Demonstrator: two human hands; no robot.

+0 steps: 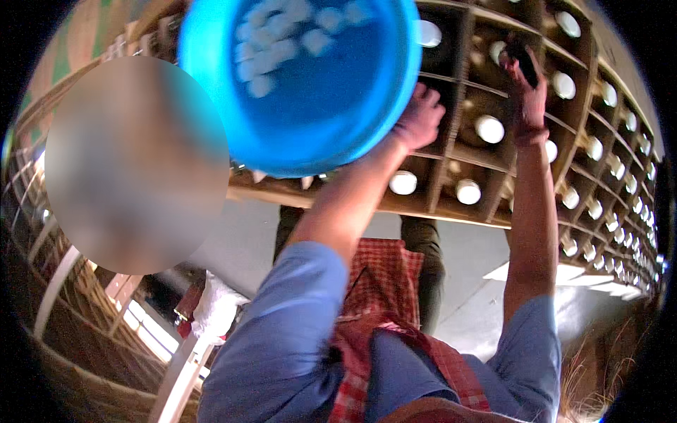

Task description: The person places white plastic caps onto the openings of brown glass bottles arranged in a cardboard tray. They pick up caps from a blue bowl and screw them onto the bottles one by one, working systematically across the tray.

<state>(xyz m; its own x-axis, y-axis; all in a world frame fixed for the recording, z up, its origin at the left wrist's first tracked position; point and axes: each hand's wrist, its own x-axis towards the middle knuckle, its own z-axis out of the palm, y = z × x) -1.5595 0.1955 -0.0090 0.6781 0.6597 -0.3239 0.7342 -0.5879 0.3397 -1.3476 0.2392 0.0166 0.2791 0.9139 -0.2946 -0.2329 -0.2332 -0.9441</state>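
A round blue tub (303, 151) lies at the upper middle, with several small white pieces (282, 49) gathered in its far part. Against the tub's right rim is my left hand (421, 118), its fingers curled; what they hold, if anything, is hidden. My right hand (525, 88) reaches over a wooden rack (451, 120) divided into square compartments. Its thumb and fingers are apart, somewhat blurred, close to a white round top (498, 52) in one compartment. Other compartments hold similar white round tops (489, 129), one of them between my two arms.
The rack curves away to the right with many more filled compartments. A blurred round patch (137, 166) covers the left side. Below it are a white bundle (215, 307) and a pale wooden post (180, 377). Grey floor (465, 261) shows beneath the rack's near edge.
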